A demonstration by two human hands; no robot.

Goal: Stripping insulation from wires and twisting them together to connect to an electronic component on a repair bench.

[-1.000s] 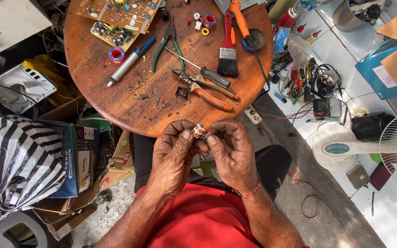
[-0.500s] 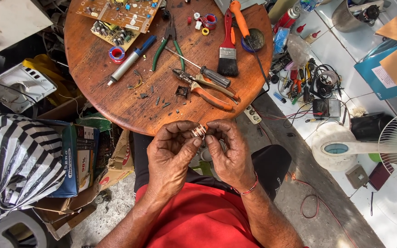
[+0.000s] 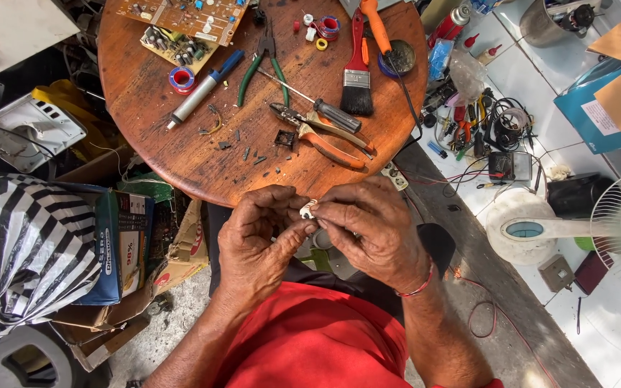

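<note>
A small white part (image 3: 307, 211) is pinched between the fingertips of the left hand (image 3: 264, 241) and right hand (image 3: 368, 230), both grips closed on it, just off the table (image 3: 145, 136) edge, apparently being worked loose, which calls for steady, fine finger pressure.

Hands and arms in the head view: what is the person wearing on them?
Both hands, left hand and right hand, are bare, no gloves. Forearms are uncovered. A thin red band circles the right wrist. No rings or watch are visible.

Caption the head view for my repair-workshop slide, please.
Both hands pinch a small white part in their fingers below a tool-strewn round wooden table.
</note>
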